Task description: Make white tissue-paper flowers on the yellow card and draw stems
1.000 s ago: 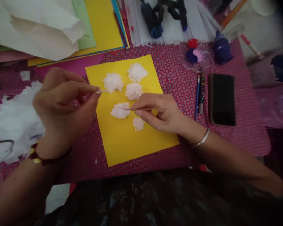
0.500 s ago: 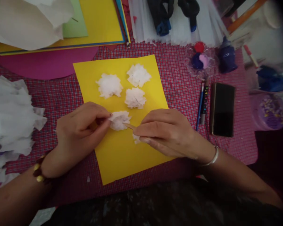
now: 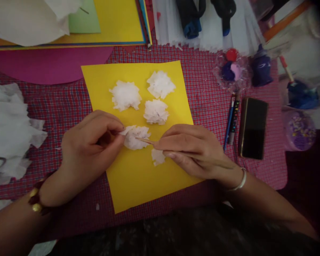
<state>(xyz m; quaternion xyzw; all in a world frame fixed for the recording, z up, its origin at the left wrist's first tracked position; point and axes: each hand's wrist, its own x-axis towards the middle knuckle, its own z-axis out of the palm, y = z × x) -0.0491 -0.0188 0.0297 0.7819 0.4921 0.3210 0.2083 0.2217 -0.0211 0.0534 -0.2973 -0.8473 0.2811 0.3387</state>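
Observation:
On a yellow sheet of paper (image 3: 138,185) lie several ruffled white tissue paper clumps. My left hand (image 3: 93,142) pinches the left edge of the lowest big tissue paper clump (image 3: 136,141) between thumb and fingertips. My right hand (image 3: 188,149) grips a thin wooden stick (image 3: 146,141), whose tip rests on that same clump. Partly covered by my right fingers is a smaller flat white tissue piece (image 3: 158,157). Three fuller clumps sit farther up: one at left (image 3: 126,95), one at upper right (image 3: 160,84) and one just below it (image 3: 156,111).
Right of the sheet lie a paintbrush (image 3: 229,121), a dotted pen (image 3: 234,119) and a phone (image 3: 253,128). Beyond are a paint palette (image 3: 232,69) and purple bottle (image 3: 261,69). Cut tissue (image 3: 10,131) is piled at left. Coloured sheets (image 3: 120,21) and black-handled scissors (image 3: 190,17) lie at the back.
The stick's tip has shifted left over the clump, and more of the stick shows. My right fingers have uncovered more of the small tissue piece. The view has shifted slightly.

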